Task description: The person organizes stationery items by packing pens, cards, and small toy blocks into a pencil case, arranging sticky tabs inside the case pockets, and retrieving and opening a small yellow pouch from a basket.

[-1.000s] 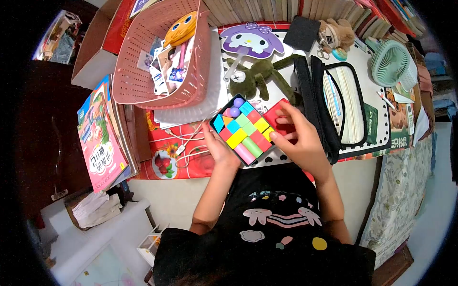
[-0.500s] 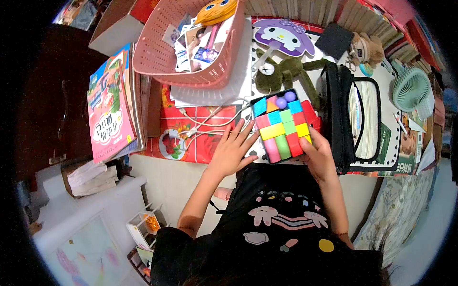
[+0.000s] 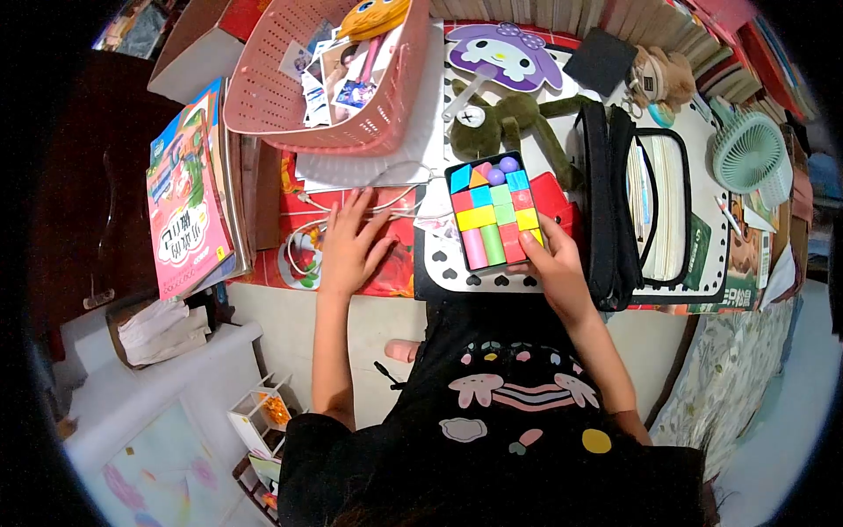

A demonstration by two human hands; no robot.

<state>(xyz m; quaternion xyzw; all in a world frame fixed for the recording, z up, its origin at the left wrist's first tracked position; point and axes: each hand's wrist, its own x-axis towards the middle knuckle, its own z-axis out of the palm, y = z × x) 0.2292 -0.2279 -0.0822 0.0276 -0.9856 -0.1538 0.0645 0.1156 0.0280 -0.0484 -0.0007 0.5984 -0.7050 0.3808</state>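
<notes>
A shallow black tray (image 3: 457, 226) is packed with coloured building blocks (image 3: 503, 213), among them cubes, cylinders, triangles and two purple balls. My right hand (image 3: 557, 262) grips the tray's lower right corner, its thumb on top by the yellow and red blocks and the other fingers partly hidden. To the left, my left hand (image 3: 353, 246) rests with spread fingers over the red tablecloth (image 3: 395, 272), on or beside a white cable (image 3: 303, 230). Nothing is in that hand. Behind the tray lies a dark green plush toy (image 3: 514, 123).
A pink basket (image 3: 329, 136) with photo cards stands at the back left, beside stacked magazines (image 3: 189, 206). Right of the tray are a red item (image 3: 551, 195), an open black case (image 3: 608, 211) and a green fan (image 3: 748, 152). Books (image 3: 562, 16) line the back.
My left hand has moved away from the tray to the left, over the cable. My right hand keeps hold of the tray. The whole view has shifted slightly.
</notes>
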